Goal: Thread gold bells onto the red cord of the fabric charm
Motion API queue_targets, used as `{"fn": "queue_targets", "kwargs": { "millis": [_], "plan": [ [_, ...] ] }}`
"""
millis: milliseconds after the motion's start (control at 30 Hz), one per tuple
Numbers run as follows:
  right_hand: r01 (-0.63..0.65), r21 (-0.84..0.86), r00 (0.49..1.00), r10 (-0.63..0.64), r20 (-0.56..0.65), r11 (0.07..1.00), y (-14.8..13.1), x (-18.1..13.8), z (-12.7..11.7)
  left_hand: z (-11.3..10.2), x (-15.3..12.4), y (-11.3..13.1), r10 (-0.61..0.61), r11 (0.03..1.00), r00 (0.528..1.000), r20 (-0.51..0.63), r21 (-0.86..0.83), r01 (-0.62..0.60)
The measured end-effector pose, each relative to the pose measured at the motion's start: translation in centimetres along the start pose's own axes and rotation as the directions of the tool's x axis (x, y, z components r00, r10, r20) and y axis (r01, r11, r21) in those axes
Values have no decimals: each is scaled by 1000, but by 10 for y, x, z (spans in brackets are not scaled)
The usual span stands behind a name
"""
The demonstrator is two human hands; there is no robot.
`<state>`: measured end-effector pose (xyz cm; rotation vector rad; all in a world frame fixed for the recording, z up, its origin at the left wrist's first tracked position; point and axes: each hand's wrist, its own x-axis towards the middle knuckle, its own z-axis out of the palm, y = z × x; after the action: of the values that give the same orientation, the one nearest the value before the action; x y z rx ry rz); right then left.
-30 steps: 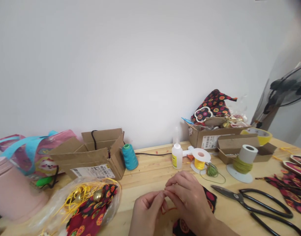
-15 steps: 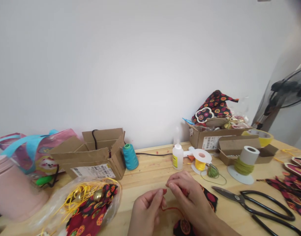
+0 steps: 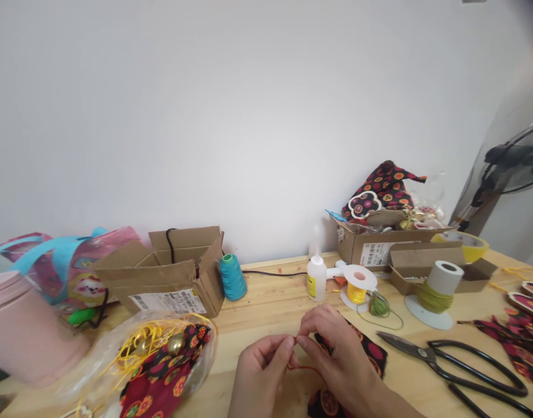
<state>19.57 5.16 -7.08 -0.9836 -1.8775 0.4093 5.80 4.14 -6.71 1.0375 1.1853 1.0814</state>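
My left hand (image 3: 262, 371) and my right hand (image 3: 334, 351) meet low in the middle of the wooden table (image 3: 266, 305). Both pinch a thin orange cord (image 3: 299, 367) between their fingertips, and the cord loops down between them. Under my right hand lies a piece of dark fabric with orange and pink circles (image 3: 371, 351). My fingers are closed on the cord.
Black scissors (image 3: 462, 363) lie to the right. A glue bottle (image 3: 316, 277), a yellow cord spool (image 3: 357, 284), an olive cord spool (image 3: 436, 287) and a teal thread cone (image 3: 231, 277) stand behind. Cardboard boxes (image 3: 170, 273) and a plastic bag of trimmings (image 3: 153, 360) sit left; a pink container (image 3: 26, 331) stands at far left.
My fingertips have drawn close together again on the orange cord after parting slightly. The view has shifted a little to the left.
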Motion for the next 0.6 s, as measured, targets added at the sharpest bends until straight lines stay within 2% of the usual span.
{"fn": "queue_targets", "kwargs": {
  "millis": [267, 433, 600],
  "plan": [
    [36, -238, 996, -17, 83, 971, -3, -1, 3, 4, -4, 3, 45, 999, 998, -40, 18, -44],
    [10, -237, 996, 11, 85, 971, 0, -3, 3, 4, -3, 2, 2, 999, 998, -56, -49, -5],
    [-87, -112, 995, 92, 41, 990, 5, 0, -3, 0, 0, 0, -25, 998, 998, -50, -63, 22]
  ]
}}
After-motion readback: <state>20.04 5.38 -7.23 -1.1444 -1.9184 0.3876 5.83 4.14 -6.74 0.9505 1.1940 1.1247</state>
